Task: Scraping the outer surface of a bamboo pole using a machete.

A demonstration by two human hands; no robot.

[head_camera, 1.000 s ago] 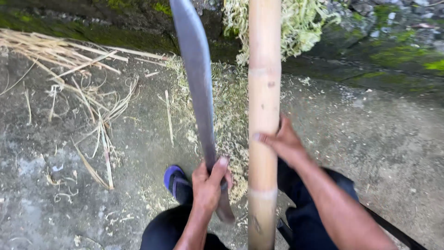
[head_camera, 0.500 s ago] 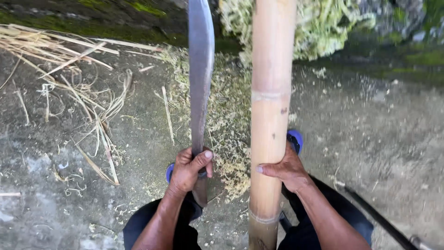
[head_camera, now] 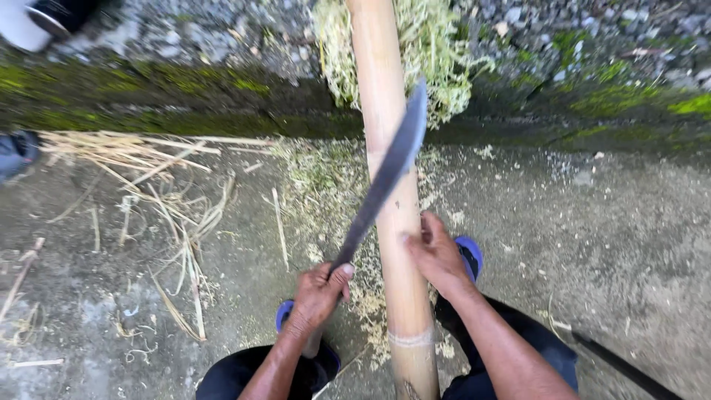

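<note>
Outdoors on bare grey concrete ground (head_camera: 607, 222), seen from above, looking down past both arms.

Far left, at the frame edge: part of a dark grey shoe (head_camera: 15, 152), blurred. Upper left corner: a white, rounded object with a dark band (head_camera: 33, 18), cut off by the frame, too partial to identify. No packages, labels or signs visible anywhere.

Left of centre: a scatter of dry straw-coloured bamboo strips (head_camera: 148, 159), fanned out across the ground, with thinner curls and slivers trailing downward beside them.

Across the top: a mossy green kerb (head_camera: 185, 92), gravel beyond it, and a pale greenish heap of fine shavings (head_camera: 437, 44) lying behind the pole.

Lower centre-left: left hand (head_camera: 320, 295), grip fully closed around the handle of a long dark machete (head_camera: 385, 174). Blade angled up and to the right, crossing in front of the pole, tip near the pole's right edge; blurred, so contact with the pole cannot be told.

Centre: a thick tan bamboo pole (head_camera: 392, 222), running from the bottom edge nearly straight up to the top edge, leaning slightly left at the top, a node ring visible low down. Loose shavings thick on the ground around its base.

Just right of the pole: right hand (head_camera: 437, 255), grip partly open, palm and fingers pressed against the pole's right side rather than wrapped around it.

Below the hands: blue sandals (head_camera: 470, 255) either side of the pole, dark trousers at the bottom edge.

Lower right: a thin dark rod (head_camera: 629, 370) lying slantwise on the ground.
</note>
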